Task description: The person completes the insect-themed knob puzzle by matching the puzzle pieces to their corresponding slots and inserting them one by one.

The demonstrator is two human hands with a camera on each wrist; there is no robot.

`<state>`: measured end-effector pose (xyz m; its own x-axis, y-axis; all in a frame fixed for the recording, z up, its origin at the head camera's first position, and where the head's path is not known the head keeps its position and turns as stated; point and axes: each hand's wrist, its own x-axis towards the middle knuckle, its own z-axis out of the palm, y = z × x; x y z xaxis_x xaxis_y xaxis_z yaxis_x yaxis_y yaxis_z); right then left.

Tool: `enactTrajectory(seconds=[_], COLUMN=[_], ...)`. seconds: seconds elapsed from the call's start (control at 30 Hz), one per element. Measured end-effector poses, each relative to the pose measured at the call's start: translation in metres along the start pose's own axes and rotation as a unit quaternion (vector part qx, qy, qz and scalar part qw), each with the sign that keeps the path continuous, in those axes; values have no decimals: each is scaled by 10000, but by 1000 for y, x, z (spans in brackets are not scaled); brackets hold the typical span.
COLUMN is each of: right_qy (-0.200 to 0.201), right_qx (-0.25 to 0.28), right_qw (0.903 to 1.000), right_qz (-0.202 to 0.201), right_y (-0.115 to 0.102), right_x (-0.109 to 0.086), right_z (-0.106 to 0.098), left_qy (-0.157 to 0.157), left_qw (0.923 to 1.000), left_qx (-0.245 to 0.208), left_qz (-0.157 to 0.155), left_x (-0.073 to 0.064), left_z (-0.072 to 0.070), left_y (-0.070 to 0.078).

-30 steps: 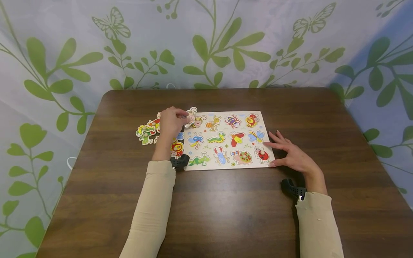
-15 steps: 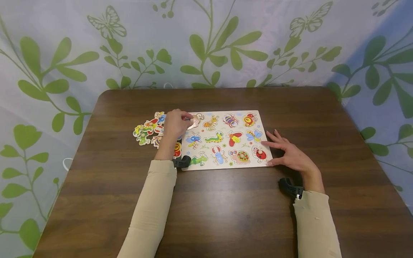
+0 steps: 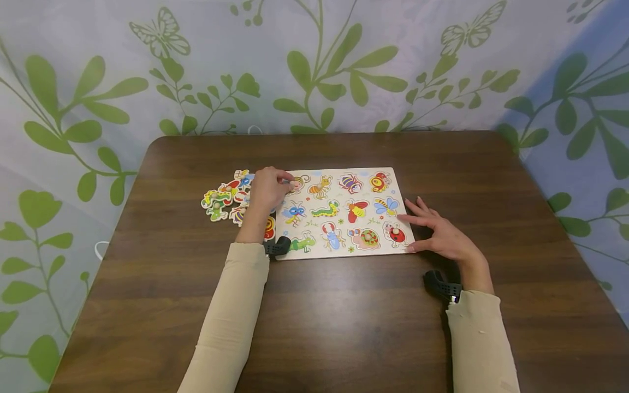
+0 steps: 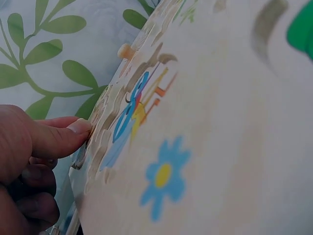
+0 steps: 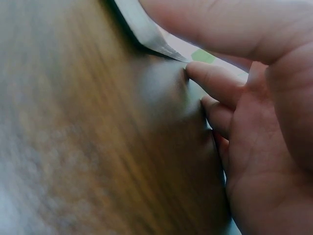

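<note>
A pale wooden peg puzzle board (image 3: 344, 254) with painted insects lies flat on the table. At its top left corner my left hand (image 3: 267, 190) pinches a bee puzzle piece (image 3: 298, 183) between thumb and index finger, the piece sitting over the bee picture there. The left wrist view shows the thumb (image 4: 68, 137) pressed close to the board's surface; the piece is mostly hidden by the fingers. My right hand (image 3: 444, 234) rests at the board's lower right corner with fingers spread, thumb and fingertips at the edge. Beside it, a ladybug piece (image 3: 395, 233) and a snail piece (image 3: 367, 238) sit in their spots.
A loose pile of knobbed insect pieces (image 3: 221, 199) lies on the brown table (image 3: 344, 316) left of the board, partly hidden behind the left hand and forearm. A curtain (image 3: 221, 60) printed with green leaves and butterflies hangs behind the table's far edge.
My left hand has moved slightly right with the bee piece, lowering it from a tilt over the corner down to the bee picture. The right hand has stayed at the board's edge.
</note>
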<state>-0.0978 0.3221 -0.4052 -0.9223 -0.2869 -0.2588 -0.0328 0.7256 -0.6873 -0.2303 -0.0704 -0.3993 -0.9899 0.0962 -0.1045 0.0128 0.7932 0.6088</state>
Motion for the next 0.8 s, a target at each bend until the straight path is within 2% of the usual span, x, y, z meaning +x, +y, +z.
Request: enactTrajectory(seconds=[0.67, 0.8], right_qy=[25, 10], right_qx=[-2, -19], right_qw=[10000, 10000], right_qz=[-89, -74], right_y=[0, 1], right_x=[0, 1], right_z=[0, 0], left_qy=[-63, 177], left_qw=[9997, 9992], left_qx=[-167, -364], left_qz=[-152, -40], left_x=[-1, -2], left_z=[1, -5], left_y=[-1, -7])
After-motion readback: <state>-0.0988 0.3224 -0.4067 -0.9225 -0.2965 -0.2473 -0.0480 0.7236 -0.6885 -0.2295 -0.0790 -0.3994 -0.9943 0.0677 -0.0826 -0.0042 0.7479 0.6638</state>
